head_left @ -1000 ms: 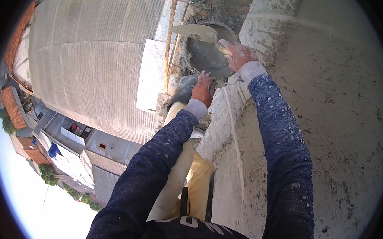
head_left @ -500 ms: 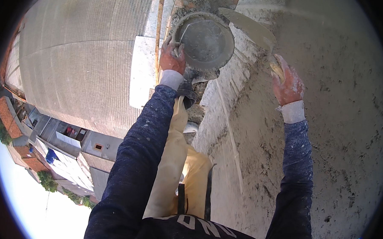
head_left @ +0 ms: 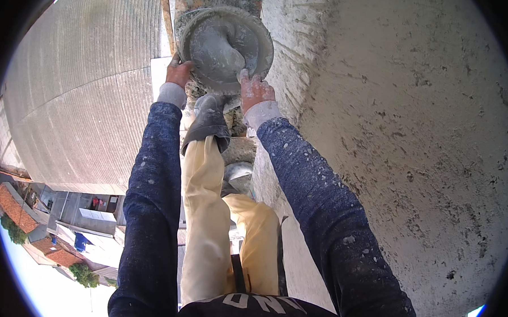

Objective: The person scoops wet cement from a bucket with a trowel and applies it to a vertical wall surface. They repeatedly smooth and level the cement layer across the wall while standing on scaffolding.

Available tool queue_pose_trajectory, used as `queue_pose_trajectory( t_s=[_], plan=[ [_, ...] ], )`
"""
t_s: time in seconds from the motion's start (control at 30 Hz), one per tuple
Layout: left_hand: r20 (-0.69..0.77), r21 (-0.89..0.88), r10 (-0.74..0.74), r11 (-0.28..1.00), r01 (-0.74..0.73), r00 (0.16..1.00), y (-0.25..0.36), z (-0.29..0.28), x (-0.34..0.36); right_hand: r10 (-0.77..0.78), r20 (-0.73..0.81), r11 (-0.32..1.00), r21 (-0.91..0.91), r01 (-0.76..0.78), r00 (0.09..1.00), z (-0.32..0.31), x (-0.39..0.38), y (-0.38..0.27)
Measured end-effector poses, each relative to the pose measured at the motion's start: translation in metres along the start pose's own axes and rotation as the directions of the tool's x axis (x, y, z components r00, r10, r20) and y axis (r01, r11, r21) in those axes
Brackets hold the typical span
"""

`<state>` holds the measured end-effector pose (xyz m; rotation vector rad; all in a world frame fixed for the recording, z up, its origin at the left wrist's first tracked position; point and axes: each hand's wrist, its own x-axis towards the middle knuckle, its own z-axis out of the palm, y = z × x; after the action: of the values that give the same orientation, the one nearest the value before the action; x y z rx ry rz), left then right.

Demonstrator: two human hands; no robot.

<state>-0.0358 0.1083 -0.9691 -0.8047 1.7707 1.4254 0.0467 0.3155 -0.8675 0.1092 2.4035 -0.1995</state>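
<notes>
Both hands grip one round grey pan point(head_left: 226, 46) of wet mortar: left hand point(head_left: 179, 73) at its left rim, right hand point(head_left: 255, 90) at its lower rim, beside the rough plastered wall point(head_left: 400, 124).

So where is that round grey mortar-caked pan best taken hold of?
Probably by the rim, one hand on each side. The round grey mortar-caked pan is wide and shallow with a wet mound in its middle, so opposite rim grips should keep it level. Here the left hand is on its left edge and the right hand on its near edge.
</notes>
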Motion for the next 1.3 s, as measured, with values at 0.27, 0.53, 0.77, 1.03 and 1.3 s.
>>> queue_pose_trajectory(
  t_s=[0.27,0.53,0.77,1.03,1.3],
  plan=[
    [-0.051,0.062,0.213,0.976,-0.210,0.976,-0.003,0.026,-0.017,0.035,0.112,0.972,0.229,-0.060,0.993,-0.054,-0.078,0.054],
    [-0.090,0.116,0.291,0.953,-0.280,0.953,0.008,0.051,-0.042,0.107,-0.251,0.993,-0.029,-0.118,0.962,-0.034,-0.027,0.079],
    [-0.178,0.260,0.121,0.963,-0.072,0.977,-0.008,0.009,-0.002,0.216,-0.108,0.959,0.210,-0.190,0.970,-0.005,-0.056,0.044],
    [-0.377,0.511,0.628,0.754,-0.412,0.681,0.043,0.057,-0.090,0.583,-0.101,0.488,0.837,-0.248,0.807,0.036,-0.186,0.049],
    [0.557,0.387,0.363,0.682,-0.621,0.747,0.048,0.297,-0.165,0.710,0.499,-0.365,0.864,-0.347,0.496,0.135,-0.343,0.014]
  ],
)
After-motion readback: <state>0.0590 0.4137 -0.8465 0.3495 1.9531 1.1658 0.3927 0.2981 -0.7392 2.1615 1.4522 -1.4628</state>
